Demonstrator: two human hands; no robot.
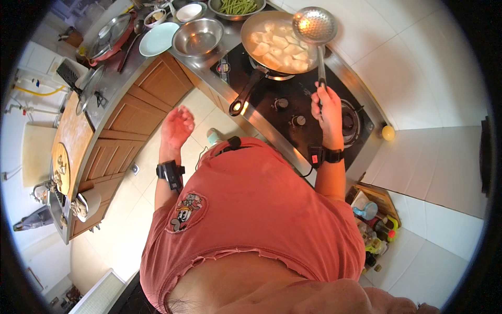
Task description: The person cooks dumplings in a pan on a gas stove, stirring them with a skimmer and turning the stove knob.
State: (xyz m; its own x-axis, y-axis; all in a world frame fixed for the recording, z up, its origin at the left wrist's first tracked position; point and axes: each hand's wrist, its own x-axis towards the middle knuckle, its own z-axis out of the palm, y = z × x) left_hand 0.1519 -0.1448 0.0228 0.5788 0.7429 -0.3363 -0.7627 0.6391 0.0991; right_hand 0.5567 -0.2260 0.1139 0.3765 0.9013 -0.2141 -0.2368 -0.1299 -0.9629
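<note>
My right hand [328,106] grips the dark handle end of a metal skimmer [315,26]. The perforated bowl of the skimmer is over the right rim of a frying pan [255,19]. In the pan, dumplings [279,46] lie in cloudy liquid. The pan sits on the far burner of a black gas cooktop [270,114], and its long handle [251,88] points toward me. My left hand [177,127] hangs over the floor to the left of the cooktop. It holds nothing, and its fingers are loosely curled.
Left of the pan stand a steel basin [198,38], a pale plate [159,39] and a bowl of green beans [237,7]. A lidded red pan [111,37] is on the left counter. Bottles [378,227] fill a rack at the right. The near burner [350,119] is beside my right wrist.
</note>
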